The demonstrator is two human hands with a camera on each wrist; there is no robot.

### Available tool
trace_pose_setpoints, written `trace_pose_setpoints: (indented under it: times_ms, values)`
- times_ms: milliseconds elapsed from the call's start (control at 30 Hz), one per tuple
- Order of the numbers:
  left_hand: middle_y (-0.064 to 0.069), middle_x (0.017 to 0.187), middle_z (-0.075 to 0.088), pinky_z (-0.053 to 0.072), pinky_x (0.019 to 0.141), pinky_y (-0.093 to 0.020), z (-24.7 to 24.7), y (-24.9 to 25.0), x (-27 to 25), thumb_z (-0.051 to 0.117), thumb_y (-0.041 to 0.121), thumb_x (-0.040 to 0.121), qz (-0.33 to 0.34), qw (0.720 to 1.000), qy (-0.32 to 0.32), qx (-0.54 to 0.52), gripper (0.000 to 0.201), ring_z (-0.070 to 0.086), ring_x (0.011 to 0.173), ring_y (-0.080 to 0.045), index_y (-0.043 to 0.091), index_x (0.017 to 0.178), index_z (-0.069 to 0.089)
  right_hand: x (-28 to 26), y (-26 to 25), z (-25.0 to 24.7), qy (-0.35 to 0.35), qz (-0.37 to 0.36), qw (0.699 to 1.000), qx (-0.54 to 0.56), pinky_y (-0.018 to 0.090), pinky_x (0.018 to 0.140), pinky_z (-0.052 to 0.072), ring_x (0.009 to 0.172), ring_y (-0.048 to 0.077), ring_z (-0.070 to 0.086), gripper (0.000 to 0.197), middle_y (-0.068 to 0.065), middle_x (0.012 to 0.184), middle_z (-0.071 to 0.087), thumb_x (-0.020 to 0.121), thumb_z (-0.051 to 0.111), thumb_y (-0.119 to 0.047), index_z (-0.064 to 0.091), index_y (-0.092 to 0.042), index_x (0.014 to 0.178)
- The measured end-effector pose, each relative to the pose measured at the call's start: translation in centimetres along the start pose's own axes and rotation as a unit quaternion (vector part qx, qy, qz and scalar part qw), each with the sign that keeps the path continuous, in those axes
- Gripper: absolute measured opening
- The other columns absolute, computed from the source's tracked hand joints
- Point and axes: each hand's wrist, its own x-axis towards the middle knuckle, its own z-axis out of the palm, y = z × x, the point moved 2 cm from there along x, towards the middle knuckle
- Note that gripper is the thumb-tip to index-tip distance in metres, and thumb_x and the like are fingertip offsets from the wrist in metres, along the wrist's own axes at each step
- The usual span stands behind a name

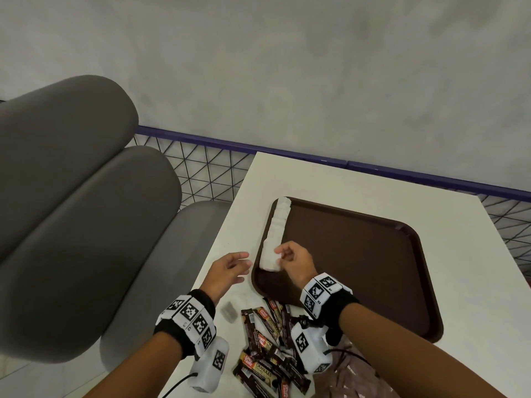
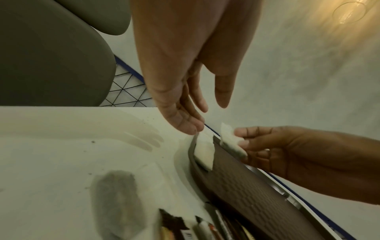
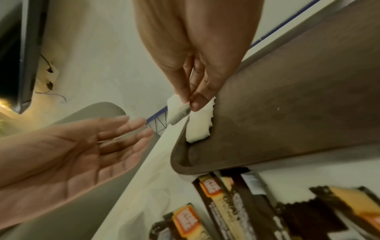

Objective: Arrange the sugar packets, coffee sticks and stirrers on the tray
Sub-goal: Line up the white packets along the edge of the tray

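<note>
A tray (image 1: 373, 268) is lying on the table (image 1: 316, 179), toward its right side. A row of sugar packets (image 1: 274, 234) is running along the tray's left edge, front to back. Coffee sticks (image 1: 267, 351) are lying in a heap on the table just before the tray's near left corner. The right hand (image 1: 294, 264) is sitting over the row's near end, the left hand (image 1: 227, 268) just left of the tray. A bench (image 1: 86, 211) is standing left of the table, and a railing (image 1: 201, 170) is running behind both.

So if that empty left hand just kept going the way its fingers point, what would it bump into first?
Most likely the tray's near-left rim, and just past it the row of white sugar packets. The left hand is open, fingers aimed toward that corner, though its height above the table is hard to judge.
</note>
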Motion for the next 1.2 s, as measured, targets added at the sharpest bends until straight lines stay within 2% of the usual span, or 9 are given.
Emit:
trace_pose_setpoints:
  times_ms: [233,433,533,633,700,867,1033,1133,1200]
  values:
    - [-0.004,0.107,0.064,0.050,0.074,-0.022,-3.9,-1.4,-0.9,0.062,0.021,0.088,-0.024,0.999,0.007,0.034,0.024,0.061,0.093,-0.017,0.017,0.112,0.063,0.6,1.7,1.0,-0.007,0.034,0.995,-0.089,0.009,0.062,0.040,0.074,0.012,0.049,0.036,0.003,0.082,0.054,0.078,0.052,0.015,0.054,-0.020,0.075]
    - [0.004,0.103,0.066,0.046,0.073,-0.021,-5.1,-2.8,-1.5,0.065,0.022,0.087,-0.023,0.995,-0.022,0.094,0.021,0.060,0.095,-0.012,0.023,0.108,0.065,1.0,2.1,2.2,-0.015,0.023,0.980,-0.197,0.019,0.073,0.042,0.078,0.014,0.047,0.026,0.003,0.095,0.046,0.078,0.057,0.012,0.063,-0.010,0.089]
    - [-0.001,0.093,0.062,0.045,0.071,-0.015,-5.2,-3.6,-1.2,0.068,0.015,0.083,-0.013,0.989,-0.042,0.140,0.020,0.059,0.088,-0.015,0.022,0.101,0.064,0.9,2.0,2.1,-0.021,0.020,0.976,-0.216,0.021,0.082,0.044,0.087,0.013,0.045,0.022,0.001,0.102,0.038,0.080,0.058,0.010,0.063,-0.005,0.095]
    - [-0.001,0.089,0.058,0.046,0.075,-0.016,-5.0,-4.7,-1.0,0.071,0.012,0.081,-0.017,0.980,-0.060,0.189,0.021,0.057,0.084,-0.017,0.024,0.096,0.062,0.1,1.6,1.7,0.025,-0.028,0.972,-0.234,0.016,0.082,0.033,0.099,0.009,0.033,0.020,-0.002,0.104,0.035,0.080,0.056,0.007,0.061,-0.008,0.093]
    - [0.002,0.089,0.055,0.044,0.069,-0.010,-4.8,-5.2,-1.0,0.072,0.016,0.081,-0.019,0.968,-0.050,0.245,0.024,0.054,0.078,-0.011,0.023,0.100,0.060,-0.4,0.9,1.8,0.029,-0.085,0.961,-0.261,0.016,0.081,0.031,0.102,0.008,0.029,0.020,-0.003,0.106,0.037,0.080,0.055,0.005,0.060,-0.011,0.092]
    - [0.007,0.100,0.052,0.035,0.069,-0.013,-3.6,-5.0,-1.1,0.068,0.031,0.083,0.019,0.911,-0.033,0.410,0.038,0.047,0.089,-0.008,0.023,0.117,0.054,-1.9,-0.7,3.9,-0.109,-0.217,0.891,-0.383,0.029,0.096,0.037,0.110,0.018,0.039,0.015,0.001,0.115,0.046,0.083,0.057,-0.012,0.064,-0.016,0.096]
    - [0.000,0.113,0.053,0.038,0.088,-0.025,-2.6,-4.9,-1.3,0.062,0.030,0.087,0.048,0.862,-0.027,0.504,0.035,0.045,0.107,-0.016,0.020,0.119,0.053,-3.0,-0.5,5.3,-0.178,-0.211,0.790,-0.548,0.036,0.106,0.024,0.122,0.023,0.032,0.044,0.002,0.129,0.037,0.084,0.055,-0.046,0.054,-0.025,0.123]
    - [-0.002,0.113,0.053,0.038,0.091,-0.027,-2.5,-5.1,-1.2,0.062,0.028,0.086,0.046,0.858,-0.025,0.510,0.027,0.045,0.110,-0.019,0.018,0.111,0.058,-3.2,-0.5,5.9,-0.184,-0.226,0.761,-0.579,0.040,0.108,0.020,0.126,0.024,0.029,0.044,0.003,0.134,0.034,0.085,0.054,-0.046,0.054,-0.023,0.123]
    - [0.000,0.104,0.054,0.040,0.087,-0.026,-2.7,-5.0,-1.1,0.062,0.024,0.086,0.040,0.877,-0.005,0.478,0.010,0.048,0.105,-0.018,0.019,0.094,0.061,-3.3,-0.6,6.2,-0.187,-0.230,0.769,-0.567,0.040,0.107,0.018,0.126,0.024,0.030,0.035,0.001,0.133,0.037,0.086,0.053,-0.043,0.060,-0.023,0.114]
